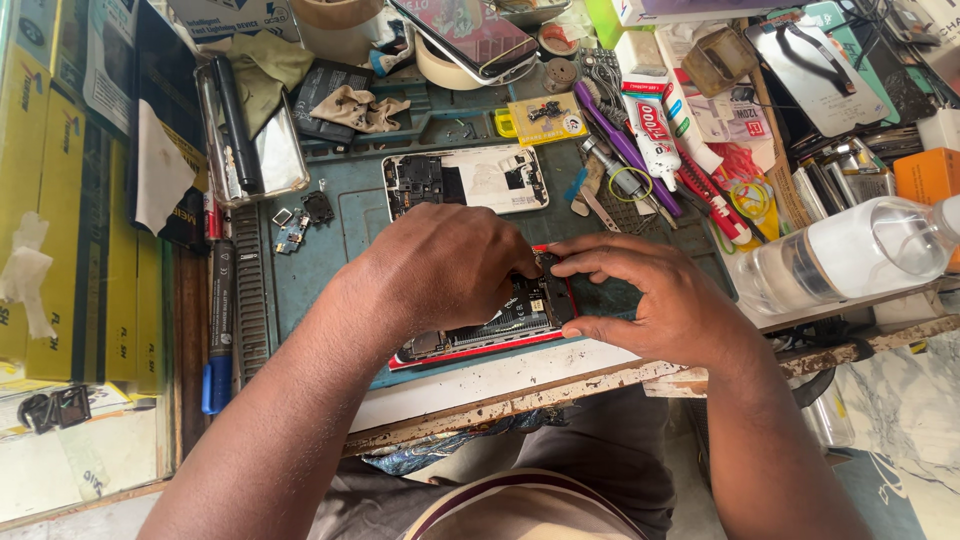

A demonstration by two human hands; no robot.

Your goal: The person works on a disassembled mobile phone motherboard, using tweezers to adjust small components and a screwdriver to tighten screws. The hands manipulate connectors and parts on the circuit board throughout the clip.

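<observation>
Red-edged phone (480,335), back off: light, stiff, fragile inside. We grip edges; left hand (440,275) & right hand (655,305) fingers clamped on it.

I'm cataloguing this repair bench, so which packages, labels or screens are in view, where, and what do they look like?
Stacked flat yellow boxes: far left edge, long, with dark printing.
White glue tube with red label: upper centre-right, lying slanted among tools.
Small yellow parts card: above the white phone back, rectangular.
Dark phone screen: top centre, slanted, glossy.
Orange box: right edge, partly cut off.
</observation>
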